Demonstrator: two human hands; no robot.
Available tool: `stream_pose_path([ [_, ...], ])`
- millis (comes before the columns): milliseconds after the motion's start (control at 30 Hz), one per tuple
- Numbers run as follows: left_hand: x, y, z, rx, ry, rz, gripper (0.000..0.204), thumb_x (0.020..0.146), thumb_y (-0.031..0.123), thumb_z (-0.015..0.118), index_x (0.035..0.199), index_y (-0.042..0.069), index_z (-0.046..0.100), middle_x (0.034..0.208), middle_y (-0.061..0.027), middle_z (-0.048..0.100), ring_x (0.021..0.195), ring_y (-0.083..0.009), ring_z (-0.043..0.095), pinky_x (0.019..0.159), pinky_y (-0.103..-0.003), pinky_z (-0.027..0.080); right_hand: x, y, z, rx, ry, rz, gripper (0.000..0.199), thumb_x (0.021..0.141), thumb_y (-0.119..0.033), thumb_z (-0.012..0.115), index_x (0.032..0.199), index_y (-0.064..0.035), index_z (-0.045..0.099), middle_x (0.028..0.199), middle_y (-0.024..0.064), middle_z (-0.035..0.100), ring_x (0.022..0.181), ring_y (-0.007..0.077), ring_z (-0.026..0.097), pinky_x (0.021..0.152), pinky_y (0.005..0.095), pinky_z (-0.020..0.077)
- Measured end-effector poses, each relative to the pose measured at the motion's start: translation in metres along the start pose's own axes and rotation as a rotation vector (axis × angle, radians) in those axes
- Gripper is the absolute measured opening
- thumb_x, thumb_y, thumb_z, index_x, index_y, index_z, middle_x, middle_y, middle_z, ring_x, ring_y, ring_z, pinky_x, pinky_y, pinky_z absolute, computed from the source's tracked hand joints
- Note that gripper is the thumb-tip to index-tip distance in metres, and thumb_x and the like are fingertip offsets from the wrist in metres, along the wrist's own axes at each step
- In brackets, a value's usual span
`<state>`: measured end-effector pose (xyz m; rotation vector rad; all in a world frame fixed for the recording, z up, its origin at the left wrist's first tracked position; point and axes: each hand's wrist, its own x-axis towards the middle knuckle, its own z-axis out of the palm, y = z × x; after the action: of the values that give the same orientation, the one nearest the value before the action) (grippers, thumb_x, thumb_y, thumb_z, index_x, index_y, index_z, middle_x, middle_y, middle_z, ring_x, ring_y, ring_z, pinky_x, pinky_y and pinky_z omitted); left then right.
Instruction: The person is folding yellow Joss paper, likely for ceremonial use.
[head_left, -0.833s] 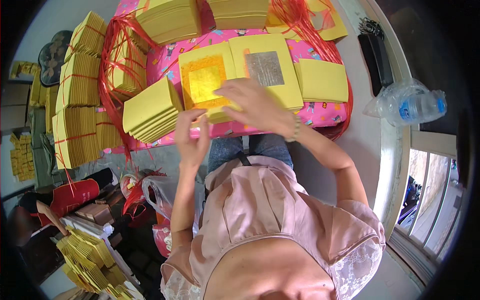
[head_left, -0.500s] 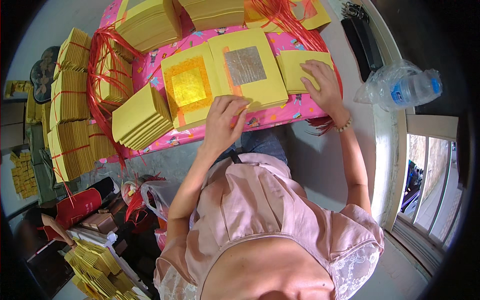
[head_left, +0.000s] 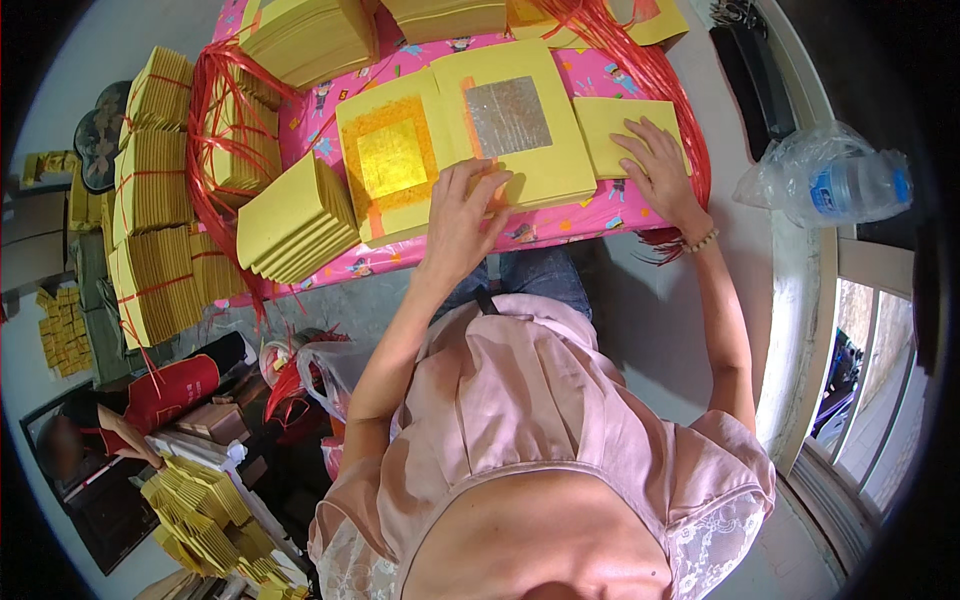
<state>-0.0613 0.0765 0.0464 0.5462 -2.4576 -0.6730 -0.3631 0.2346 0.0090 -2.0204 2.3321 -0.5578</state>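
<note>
My left hand (head_left: 462, 218) lies flat with fingers spread on the front edge of two yellow paper stacks: one with a gold foil square (head_left: 392, 160), one with a silver foil square (head_left: 510, 116). My right hand (head_left: 660, 172) rests palm down on a plain yellow sheet pile (head_left: 612, 124) at the right end of the pink patterned table (head_left: 560, 228). Neither hand grips anything. A fanned stack of folded yellow sheets (head_left: 292, 218) sits at the table's left corner.
Tied bundles of yellow paper (head_left: 152, 200) with red string (head_left: 212, 130) stand at the left. More stacks (head_left: 310, 35) lie at the table's far side. A plastic water bottle (head_left: 830, 185) lies on the ledge at right. Another person (head_left: 90, 440) sits lower left by loose yellow sheets (head_left: 205, 515).
My right hand has moved from the foil stacks to the plain yellow pile at the right. My left hand has moved up from the fanned stack onto the foil stacks' front edge.
</note>
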Motion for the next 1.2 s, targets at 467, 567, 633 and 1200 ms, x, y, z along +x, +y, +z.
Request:
stream_pose_path([
  [467, -0.015, -0.015, -0.013, -0.049, -0.025, -0.062, 0.04, 0.077, 0.007, 0.075, 0.116, 0.007, 0.063, 0.115, -0.0121, 0.059, 0.11, -0.0329, 0.053, 0.095, -0.042, 0.046, 0.041, -0.088, -0.041, 0.157, 0.016, -0.356, 0.034, 0.081, -0.029, 0.074, 0.106, -0.007, 0.067, 0.105, 0.0077, 0.064, 0.102, 0.0267, 0.059, 0.089, 0.0401, 0.0447],
  [567, -0.012, -0.02, -0.011, -0.074, -0.054, -0.051, 0.038, 0.078, 0.008, 0.074, 0.114, 0.006, 0.064, 0.112, -0.0119, 0.061, 0.108, -0.0328, 0.054, 0.094, -0.041, 0.046, 0.045, -0.085, -0.03, 0.098, -0.043, -0.367, 0.035, 0.08, -0.03, 0.075, 0.106, -0.0082, 0.067, 0.104, 0.0064, 0.064, 0.101, 0.0257, 0.059, 0.086, 0.0386, 0.0456],
  [633, -0.014, -0.023, -0.009, -0.086, -0.046, -0.055, 0.036, 0.078, 0.008, 0.074, 0.113, 0.006, 0.065, 0.111, -0.0122, 0.062, 0.108, -0.0328, 0.055, 0.094, -0.041, 0.047, 0.046, -0.082, -0.026, 0.111, -0.075, -0.356, 0.033, 0.08, -0.029, 0.075, 0.105, -0.0083, 0.068, 0.102, 0.0058, 0.064, 0.099, 0.025, 0.06, 0.085, 0.038, 0.0466],
  [1200, -0.018, -0.022, -0.005, -0.227, 0.089, -0.184, 0.015, 0.084, 0.011, 0.074, 0.095, 0.001, 0.074, 0.106, -0.0164, 0.071, 0.101, -0.031, 0.067, 0.087, -0.037, 0.053, 0.053, -0.082, -0.028, 0.361, -0.097, -0.267, 0.013, 0.087, -0.014, 0.07, 0.09, -0.0009, 0.071, 0.096, 0.0094, 0.066, 0.09, 0.0269, 0.063, 0.076, 0.0362, 0.0509],
])
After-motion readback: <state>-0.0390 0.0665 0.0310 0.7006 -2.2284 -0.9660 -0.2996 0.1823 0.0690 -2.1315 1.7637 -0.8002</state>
